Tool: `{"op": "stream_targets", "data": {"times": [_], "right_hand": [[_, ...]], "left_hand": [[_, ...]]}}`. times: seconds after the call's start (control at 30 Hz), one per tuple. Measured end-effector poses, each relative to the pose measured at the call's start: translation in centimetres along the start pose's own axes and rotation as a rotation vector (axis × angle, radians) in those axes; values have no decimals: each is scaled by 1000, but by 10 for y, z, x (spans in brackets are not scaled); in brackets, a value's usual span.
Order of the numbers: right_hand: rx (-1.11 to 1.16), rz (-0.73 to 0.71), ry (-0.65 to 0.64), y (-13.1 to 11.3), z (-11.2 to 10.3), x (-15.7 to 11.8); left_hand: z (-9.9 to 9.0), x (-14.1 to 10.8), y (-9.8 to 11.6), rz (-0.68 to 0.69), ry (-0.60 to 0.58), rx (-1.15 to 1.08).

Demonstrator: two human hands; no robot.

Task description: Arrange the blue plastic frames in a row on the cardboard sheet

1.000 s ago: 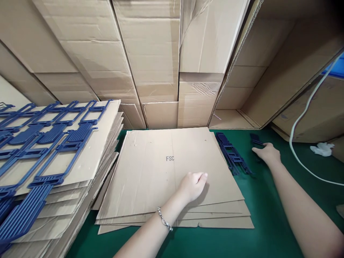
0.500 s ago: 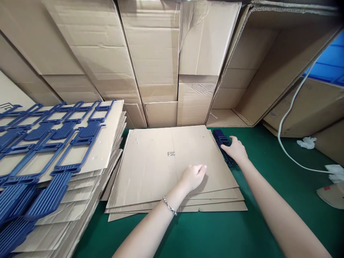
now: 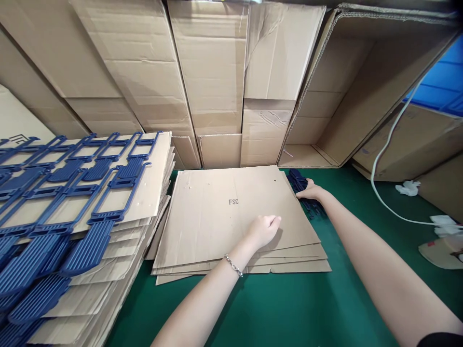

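Flat cardboard sheets [image 3: 202, 217], the top one printed "FSC", lie stacked on the green table. Over their right part rests my left hand [image 3: 265, 230], its fingers curled closed; whether anything is inside is hidden. Just past the sheets' right edge, my right hand [image 3: 311, 189] grips a dark blue stack of plastic parts [image 3: 297, 179], thumb on the near side and fingers behind. On the left, blue plastic frames with ribbed ends [image 3: 119, 193] are laid in rows on a taller pile of cardboard [image 3: 144, 202].
Tall cardboard boxes [image 3: 213, 72] line the back. An open cardboard box [image 3: 325, 96] stands on its side at the back right. A white cable [image 3: 379, 193] curves down the right side, near crumpled white paper [image 3: 408, 188] and a blue crate [image 3: 437, 86].
My right hand has closed round the dark blue stack, which looks tilted and spread at its lower end. The view has shifted slightly. My left hand keeps its closed shape over the sheets.
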State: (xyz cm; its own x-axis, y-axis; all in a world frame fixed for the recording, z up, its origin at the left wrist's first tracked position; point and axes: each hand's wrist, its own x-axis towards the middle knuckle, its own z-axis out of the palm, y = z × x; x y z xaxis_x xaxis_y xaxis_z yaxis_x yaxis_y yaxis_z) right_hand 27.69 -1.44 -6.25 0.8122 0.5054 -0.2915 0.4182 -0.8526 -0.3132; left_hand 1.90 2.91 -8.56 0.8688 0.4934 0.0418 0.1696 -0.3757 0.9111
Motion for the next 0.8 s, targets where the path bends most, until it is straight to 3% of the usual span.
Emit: {"op": "stream_targets", "data": {"times": [0.2,0.27,0.33,0.4,0.47,0.53,0.57,0.67,0.8], "right_hand": [[46,-31,103,2,-21,-25],[78,-163,113,-5,-31,-49],[109,-438,58,-14,-37,-81],[106,-758,-43,-24,-34,-117],[6,-1024,-9,-32,-24,-149],[-205,-1167,81,-37,-11,-170],[-310,-1205,124,-39,-5,-176],[-534,-1275,261,-42,6,-178],[-698,-1167,504,-46,6,-162]], "left_hand": [[-1,7,-1,-124,15,-334],[-6,11,-1,-198,-11,-485],[-14,14,0,-261,-88,-616],[-25,14,1,-324,-268,-754],[-36,10,3,-394,-562,-923],[-43,3,5,-410,-841,-1073],[-45,-2,5,-376,-904,-1126],[-44,-12,5,-260,-802,-1192],[-40,-12,4,-397,-548,-1145]]}}
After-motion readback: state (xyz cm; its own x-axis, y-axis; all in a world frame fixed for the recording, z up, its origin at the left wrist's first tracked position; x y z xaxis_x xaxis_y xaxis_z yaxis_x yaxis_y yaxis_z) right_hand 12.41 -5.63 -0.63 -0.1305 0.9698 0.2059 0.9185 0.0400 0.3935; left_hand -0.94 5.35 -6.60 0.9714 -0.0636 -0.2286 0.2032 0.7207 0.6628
